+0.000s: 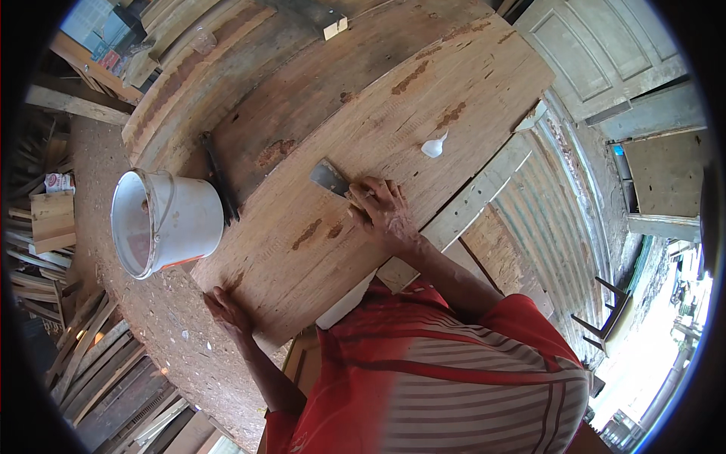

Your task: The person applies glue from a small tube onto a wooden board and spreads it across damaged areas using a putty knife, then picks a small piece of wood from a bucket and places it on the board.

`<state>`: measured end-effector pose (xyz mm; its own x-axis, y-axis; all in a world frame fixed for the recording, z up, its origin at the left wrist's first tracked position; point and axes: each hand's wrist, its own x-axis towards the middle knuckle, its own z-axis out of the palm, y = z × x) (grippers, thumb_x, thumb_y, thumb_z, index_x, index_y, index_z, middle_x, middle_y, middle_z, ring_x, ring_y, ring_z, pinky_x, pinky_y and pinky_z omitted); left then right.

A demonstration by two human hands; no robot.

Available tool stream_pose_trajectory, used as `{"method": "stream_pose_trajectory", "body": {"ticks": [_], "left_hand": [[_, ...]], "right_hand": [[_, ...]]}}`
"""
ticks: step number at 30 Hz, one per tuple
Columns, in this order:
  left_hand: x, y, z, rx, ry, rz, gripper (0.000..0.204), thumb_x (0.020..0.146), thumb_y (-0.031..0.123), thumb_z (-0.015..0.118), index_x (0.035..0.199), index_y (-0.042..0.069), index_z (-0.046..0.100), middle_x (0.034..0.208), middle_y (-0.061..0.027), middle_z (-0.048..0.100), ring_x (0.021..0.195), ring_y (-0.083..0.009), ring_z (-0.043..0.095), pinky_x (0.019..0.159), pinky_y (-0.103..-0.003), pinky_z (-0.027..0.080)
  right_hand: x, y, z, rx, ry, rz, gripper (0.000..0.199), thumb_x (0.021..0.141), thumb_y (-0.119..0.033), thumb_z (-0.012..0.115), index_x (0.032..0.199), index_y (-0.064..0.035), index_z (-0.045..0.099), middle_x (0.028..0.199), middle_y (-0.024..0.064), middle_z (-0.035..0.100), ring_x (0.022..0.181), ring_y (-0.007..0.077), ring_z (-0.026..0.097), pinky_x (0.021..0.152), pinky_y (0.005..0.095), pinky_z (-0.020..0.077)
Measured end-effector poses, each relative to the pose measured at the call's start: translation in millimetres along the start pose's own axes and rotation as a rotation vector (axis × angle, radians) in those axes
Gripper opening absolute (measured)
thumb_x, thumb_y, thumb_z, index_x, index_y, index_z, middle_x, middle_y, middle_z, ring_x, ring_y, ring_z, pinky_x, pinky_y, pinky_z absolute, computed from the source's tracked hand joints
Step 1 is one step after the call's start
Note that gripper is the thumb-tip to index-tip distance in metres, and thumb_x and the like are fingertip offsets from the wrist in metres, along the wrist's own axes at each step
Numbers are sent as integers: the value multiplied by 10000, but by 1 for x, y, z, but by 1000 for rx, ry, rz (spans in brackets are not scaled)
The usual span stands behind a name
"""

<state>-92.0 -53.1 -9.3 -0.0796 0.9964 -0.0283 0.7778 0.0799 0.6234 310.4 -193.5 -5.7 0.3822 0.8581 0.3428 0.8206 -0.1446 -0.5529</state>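
A putty knife [330,178] lies low over a wooden board [355,136], its grey blade against the surface, and my right hand [384,213] is closed around its handle end. Stretched fingers of my left hand [229,310] rest at the board's near left corner, holding nothing. Several brown filler patches [306,234] dot the pale wood. Farther right on the board is a small white squeeze bottle [432,147] with a thin nozzle.
A white bucket [189,219] lies on its side at the left, beside a long dark tool [218,178]. Corrugated sheet metal [552,204] and a panelled door [597,45] stand at the right. Stacked timber [113,363] fills the lower left.
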Motion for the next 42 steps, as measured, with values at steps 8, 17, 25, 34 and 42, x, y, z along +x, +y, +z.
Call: {"method": "stream_pose_trajectory", "body": {"ticks": [8, 17, 25, 34, 42], "left_hand": [[-3, 15, 11, 90, 56, -30, 780, 1091, 549, 399, 1466, -134, 443, 1487, -366, 473, 1386, -494, 454, 1168, -487, 352], [-4, -10, 6, -10, 47, 47, 676, 1103, 486, 417, 1453, -92, 439, 1408, -335, 509, 1322, -462, 485, 1118, -474, 376], [-4, 13, 3, 31, 91, -5, 774, 1061, 502, 520, 1548, -80, 364, 1487, -372, 484, 1420, -476, 465, 1159, -467, 394], [-6, 38, -4, -83, 99, -91, 678, 1029, 403, 634, 1467, -76, 438, 1269, -364, 629, 1167, -494, 645, 983, -515, 516], [-8, 28, -12, -150, 63, -196, 741, 989, 431, 671, 1499, -38, 408, 1291, -347, 623, 1164, -502, 641, 972, -526, 526]], "right_hand": [[0, 4, -8, -23, -11, -84, 383, 888, -194, 743, 1258, -113, 685, 1256, 122, 572, 1116, 356, 571, 916, 514, 486], [22, 6, 8, -3, -147, -161, 378, 902, -254, 752, 1231, -86, 674, 1185, 123, 616, 1089, 342, 598, 919, 505, 488], [42, -10, -11, 33, -197, -91, 351, 909, -236, 747, 1194, -44, 675, 1116, 141, 633, 1017, 352, 612, 899, 492, 477], [132, -99, -18, 312, -144, -109, 338, 901, -104, 773, 1216, -25, 682, 1143, 162, 675, 1012, 346, 657, 853, 441, 544], [282, -317, 10, 292, -381, -1081, 148, 964, -112, 683, 1025, 18, 720, 1012, 162, 717, 889, 288, 714, 735, 409, 583]]}}
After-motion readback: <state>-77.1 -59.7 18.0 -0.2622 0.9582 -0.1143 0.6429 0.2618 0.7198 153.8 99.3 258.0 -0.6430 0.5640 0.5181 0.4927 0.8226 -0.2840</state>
